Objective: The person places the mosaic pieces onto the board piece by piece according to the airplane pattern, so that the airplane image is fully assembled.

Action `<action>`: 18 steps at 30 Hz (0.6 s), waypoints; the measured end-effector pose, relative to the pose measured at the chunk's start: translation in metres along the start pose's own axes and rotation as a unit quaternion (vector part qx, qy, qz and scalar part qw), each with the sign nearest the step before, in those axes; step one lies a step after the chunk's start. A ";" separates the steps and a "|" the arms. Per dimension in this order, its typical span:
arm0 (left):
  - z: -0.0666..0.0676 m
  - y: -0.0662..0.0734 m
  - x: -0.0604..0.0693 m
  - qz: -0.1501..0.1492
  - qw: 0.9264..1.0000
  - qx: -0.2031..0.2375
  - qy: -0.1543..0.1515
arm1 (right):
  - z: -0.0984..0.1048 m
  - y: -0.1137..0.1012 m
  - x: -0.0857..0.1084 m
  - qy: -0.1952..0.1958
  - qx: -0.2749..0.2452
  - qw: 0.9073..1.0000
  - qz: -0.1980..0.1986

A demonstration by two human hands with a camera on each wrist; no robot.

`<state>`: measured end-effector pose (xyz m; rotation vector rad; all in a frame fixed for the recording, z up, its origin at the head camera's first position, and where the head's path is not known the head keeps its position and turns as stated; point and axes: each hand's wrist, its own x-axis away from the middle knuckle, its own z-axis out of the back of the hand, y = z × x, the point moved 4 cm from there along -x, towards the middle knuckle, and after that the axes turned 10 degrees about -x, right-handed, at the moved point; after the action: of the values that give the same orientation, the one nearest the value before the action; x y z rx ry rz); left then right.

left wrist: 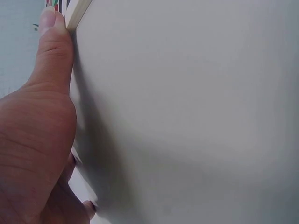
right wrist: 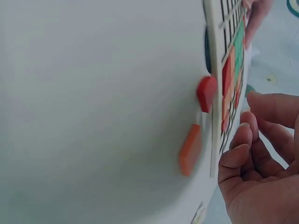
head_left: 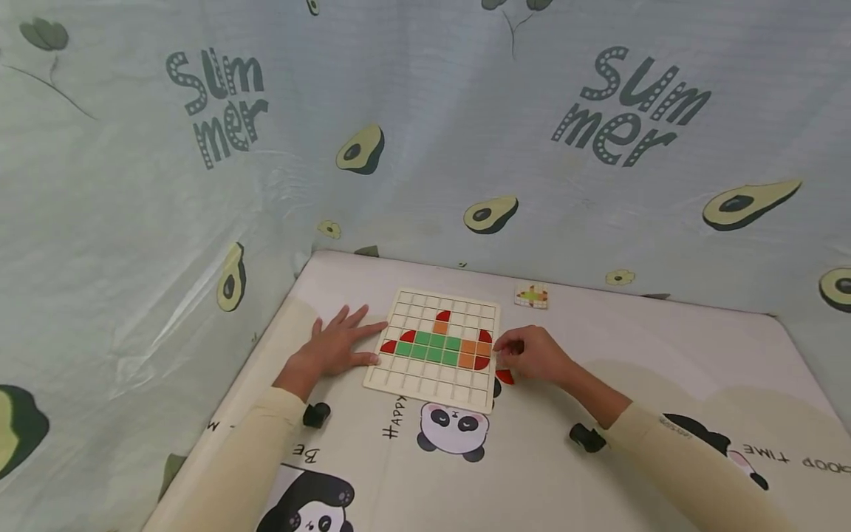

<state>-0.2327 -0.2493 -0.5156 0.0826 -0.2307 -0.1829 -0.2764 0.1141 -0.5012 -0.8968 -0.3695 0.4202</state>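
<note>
A square wooden grid board [head_left: 412, 380] lies on the table with green tiles [head_left: 433, 353], orange tiles [head_left: 467, 355] and red rounded tiles [head_left: 442, 316] set in its cells. My left hand [head_left: 332, 349] rests at its left edge, fingers spread, the thumb [left wrist: 51, 56] touching the rim. At the right edge is my right hand [head_left: 537, 355], fingers curled and thumb tip near the forefinger. Whether a small piece sits between those fingertips is hidden. Below this hand, a loose red tile [right wrist: 206, 92] and a loose orange tile [right wrist: 190, 150] lie beside the board.
A small card [head_left: 532, 296] with a similar coloured pattern lies behind the board, to the right. The table cover [head_left: 558, 488] has printed pandas and words. Avocado-printed sheeting [head_left: 425, 125] hangs at the back and left of the table.
</note>
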 end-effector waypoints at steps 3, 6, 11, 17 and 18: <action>0.001 0.000 0.000 -0.002 1.000 -0.001 0.000 | 0.000 0.005 0.012 -0.003 0.004 1.000 0.002; 0.001 -0.001 0.000 -0.004 1.000 -0.002 0.000 | -0.002 0.008 0.021 -0.001 0.004 1.000 0.002; 0.000 -0.001 0.000 -0.006 1.000 0.000 0.000 | -0.009 0.013 0.033 0.002 0.006 1.000 0.005; 0.002 0.001 0.001 -0.010 1.000 0.000 0.002 | -0.014 0.013 0.040 0.007 0.000 1.000 0.002; 0.002 0.002 0.001 -0.011 1.000 0.000 0.002 | -0.014 0.013 0.040 0.011 0.000 1.000 0.001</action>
<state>-0.2323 -0.2478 -0.5130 0.0854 -0.2259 -0.2036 -0.2377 0.1320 -0.5146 -0.9007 -0.3495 0.4117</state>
